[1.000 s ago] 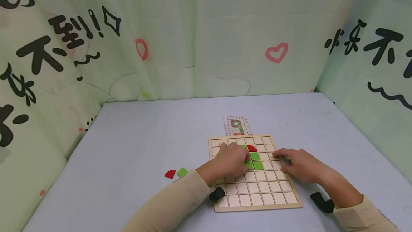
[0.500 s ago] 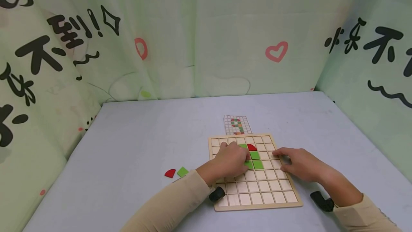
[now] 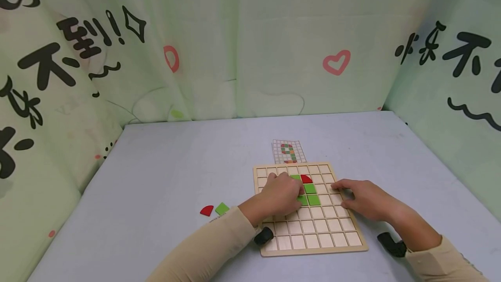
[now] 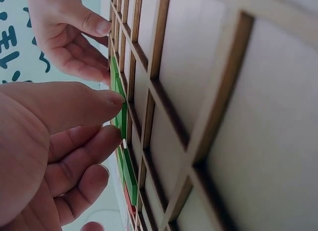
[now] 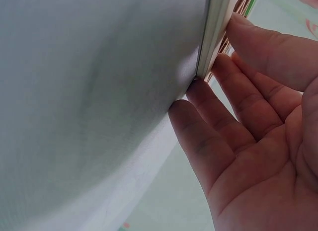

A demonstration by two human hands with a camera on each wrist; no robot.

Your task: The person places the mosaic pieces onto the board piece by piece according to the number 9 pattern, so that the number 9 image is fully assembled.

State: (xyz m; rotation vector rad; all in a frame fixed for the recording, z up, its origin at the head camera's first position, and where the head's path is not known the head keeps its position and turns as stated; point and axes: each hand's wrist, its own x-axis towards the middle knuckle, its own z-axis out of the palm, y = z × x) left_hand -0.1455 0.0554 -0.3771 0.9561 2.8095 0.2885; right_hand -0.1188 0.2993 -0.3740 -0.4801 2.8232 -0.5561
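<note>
On the pale blue table (image 3: pixel 164 177), toward 5 o'clock from its middle, lies a wooden grid board (image 3: pixel 313 238). Left hand (image 3: pixel 279 197) rests on the board's upper left part, fingers bent down onto the green tiles (image 3: pixel 311 195); the left wrist view shows thumb and fingertips (image 4: pixel 112 98) meeting the edge of a green tile seated in its cell, a light pinch, though whether the tile is lifted cannot be told. A red quarter-round tile (image 3: pixel 306 179) sits in the cell at 12 o'clock of the green group, touching it. Right hand (image 3: pixel 362 199) lies at 3 o'clock of the left hand, on the board's right edge; fingers are loosely spread and nearly straight, fingertips against the rim as the right wrist view shows, thumb on top of the frame, nothing held. Off the board, at 9 o'clock and well apart from it, a spare red tile (image 3: pixel 207 211) and a spare green tile (image 3: pixel 222 209) lie just beside each other on the table. A pattern card (image 3: pixel 288 152) lies at 12 o'clock, touching the board's far edge. A patterned green curtain (image 3: pixel 250 42) hangs behind the table.
</note>
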